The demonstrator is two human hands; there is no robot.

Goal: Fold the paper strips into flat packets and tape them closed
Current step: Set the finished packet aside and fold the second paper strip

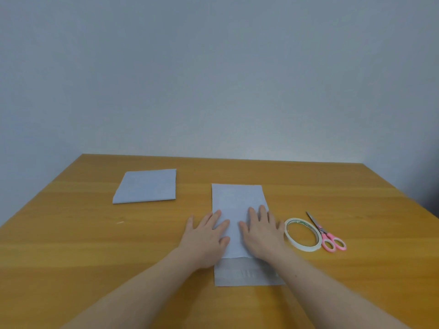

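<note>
While both hands lie flat on it, the paper strip [237, 205] sits in the middle of the wooden table [71, 245], close to the near edge. The left hand [206, 236] rests on its left side with the fingers straight and spread wide. The right hand [261, 233] rests on its right side the same way. Neither hand holds anything; they just press down.

A piece of the strip looks folded over already, and a bit of it sticks out near the wrists. Paper like this is very light and thin. I think it will bend easily and keep a line where you press it. It may also slide on the smooth table, so one flat hand should hold it while the other lifts an edge or a corner.

Far off to the left lies a folded packet [146, 186]. To the right, close by, lies a tape roll [302, 234], with pink scissors [329, 238] just beside it.
</note>
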